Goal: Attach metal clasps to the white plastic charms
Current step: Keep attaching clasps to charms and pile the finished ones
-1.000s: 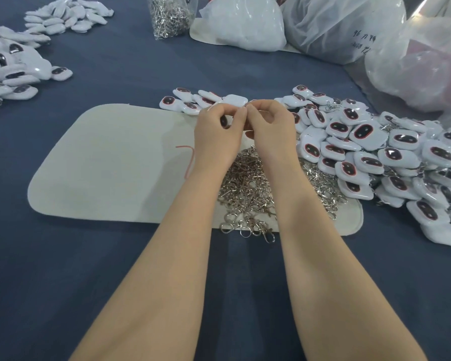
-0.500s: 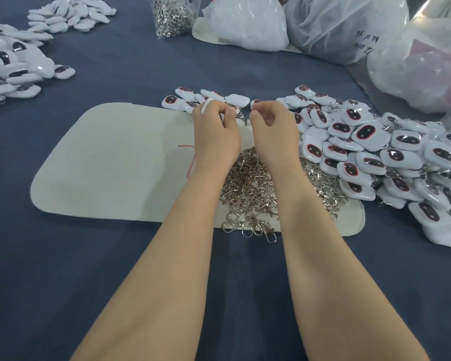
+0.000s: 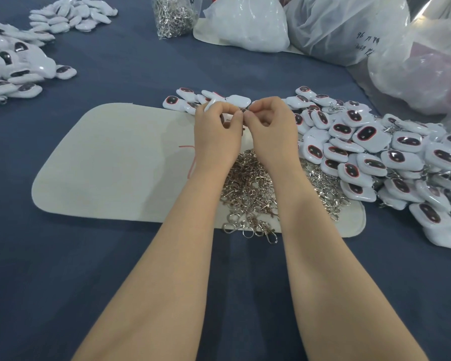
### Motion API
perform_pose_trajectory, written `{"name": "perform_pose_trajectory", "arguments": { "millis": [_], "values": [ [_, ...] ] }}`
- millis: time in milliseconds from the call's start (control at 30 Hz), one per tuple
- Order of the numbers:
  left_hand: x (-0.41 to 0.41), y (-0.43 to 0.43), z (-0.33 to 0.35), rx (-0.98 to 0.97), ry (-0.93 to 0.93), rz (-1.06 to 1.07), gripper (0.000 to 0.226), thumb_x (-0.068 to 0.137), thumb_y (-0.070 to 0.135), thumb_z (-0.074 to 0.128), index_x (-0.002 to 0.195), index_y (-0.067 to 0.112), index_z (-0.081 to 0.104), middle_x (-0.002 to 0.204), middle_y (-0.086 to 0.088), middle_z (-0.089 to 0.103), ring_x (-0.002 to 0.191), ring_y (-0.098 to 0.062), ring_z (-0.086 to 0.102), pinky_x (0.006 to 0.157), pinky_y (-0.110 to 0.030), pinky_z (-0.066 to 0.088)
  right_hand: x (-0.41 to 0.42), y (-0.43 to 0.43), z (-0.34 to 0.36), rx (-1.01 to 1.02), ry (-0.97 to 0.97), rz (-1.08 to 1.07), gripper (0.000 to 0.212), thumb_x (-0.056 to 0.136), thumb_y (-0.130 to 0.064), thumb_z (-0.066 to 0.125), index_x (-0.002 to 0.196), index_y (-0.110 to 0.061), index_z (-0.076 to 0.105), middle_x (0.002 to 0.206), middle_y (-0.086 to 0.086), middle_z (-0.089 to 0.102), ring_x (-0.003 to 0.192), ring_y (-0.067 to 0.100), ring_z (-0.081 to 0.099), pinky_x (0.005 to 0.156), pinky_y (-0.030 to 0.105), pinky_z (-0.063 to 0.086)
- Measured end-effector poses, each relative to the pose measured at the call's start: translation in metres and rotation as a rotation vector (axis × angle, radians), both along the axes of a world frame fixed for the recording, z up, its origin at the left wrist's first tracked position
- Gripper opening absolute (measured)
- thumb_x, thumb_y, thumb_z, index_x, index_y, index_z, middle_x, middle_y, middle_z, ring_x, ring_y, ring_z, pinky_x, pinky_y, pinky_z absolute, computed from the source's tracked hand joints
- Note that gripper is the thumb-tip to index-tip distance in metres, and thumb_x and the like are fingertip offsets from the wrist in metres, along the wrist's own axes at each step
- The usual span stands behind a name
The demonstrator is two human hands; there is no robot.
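Observation:
My left hand and my right hand meet fingertip to fingertip above the cream mat. The left hand's curled fingers hold a white charm, whose edge sticks out above the knuckles. Between its thumb and finger the right hand pinches a small metal clasp, mostly hidden. Under both wrists lies a heap of loose metal clasps. A big pile of white charms with dark red-rimmed ovals spreads to the right.
More white charms lie in piles at the far left and back left. A clear bag of clasps and several plastic bags stand at the back. A blue cloth covers the table.
Both hands parted slightly half a second ago and have come back together at the fingertips. The view has shifted a little.

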State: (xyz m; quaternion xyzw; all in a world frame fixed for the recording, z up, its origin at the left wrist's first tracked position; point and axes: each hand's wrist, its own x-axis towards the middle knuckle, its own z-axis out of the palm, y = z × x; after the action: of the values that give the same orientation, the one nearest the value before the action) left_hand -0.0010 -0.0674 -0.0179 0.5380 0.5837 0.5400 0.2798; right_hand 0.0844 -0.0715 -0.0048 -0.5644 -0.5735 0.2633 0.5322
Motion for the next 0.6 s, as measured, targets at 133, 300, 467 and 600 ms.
{"name": "perform_pose_trajectory", "arguments": {
  "millis": [133,300,467,600],
  "values": [
    [-0.0003,0.0004,0.0008,-0.018,-0.029,-0.005,0.007,0.088,0.015,0.06,0.09,0.016,0.067,0.109,-0.009,0.063,0.067,0.002,0.045,0.063,-0.001,0.032,0.0011,0.0002,-0.0008,0.01,-0.019,0.013,0.019,0.088,-0.007,0.058,0.082,-0.024,0.054,0.074,-0.007,0.065,0.081,0.015,0.065,0.067,0.013,0.043],
    [-0.0009,0.0003,0.0011,-0.029,-0.04,0.01,0.007,0.087,0.016,0.06,0.084,0.021,0.064,0.103,-0.009,0.064,0.068,-0.002,0.044,0.062,-0.008,0.032,0.0004,0.0004,-0.0029,0.011,-0.106,0.025,0.016,0.089,-0.008,0.056,0.094,-0.022,0.061,0.081,-0.006,0.068,0.083,0.009,0.064,0.076,0.017,0.046],
    [-0.0017,-0.0003,0.0004,0.007,-0.005,0.039,0.01,0.088,0.013,0.058,0.084,0.021,0.063,0.105,-0.008,0.063,0.073,-0.001,0.044,0.064,-0.003,0.031,-0.0025,-0.0001,-0.0034,0.055,-0.203,-0.002,0.013,0.089,-0.008,0.056,0.094,-0.014,0.067,0.086,-0.008,0.064,0.086,0.009,0.062,0.079,0.017,0.046],
    [0.0004,-0.0003,0.0018,0.015,-0.023,0.017,0.011,0.089,0.013,0.056,0.088,0.015,0.067,0.106,-0.007,0.064,0.075,-0.007,0.046,0.064,-0.004,0.032,-0.0019,0.0002,-0.003,0.058,-0.152,-0.037,0.012,0.089,-0.006,0.056,0.093,-0.011,0.066,0.085,-0.007,0.063,0.078,0.003,0.056,0.076,0.013,0.045]
  ]
}}
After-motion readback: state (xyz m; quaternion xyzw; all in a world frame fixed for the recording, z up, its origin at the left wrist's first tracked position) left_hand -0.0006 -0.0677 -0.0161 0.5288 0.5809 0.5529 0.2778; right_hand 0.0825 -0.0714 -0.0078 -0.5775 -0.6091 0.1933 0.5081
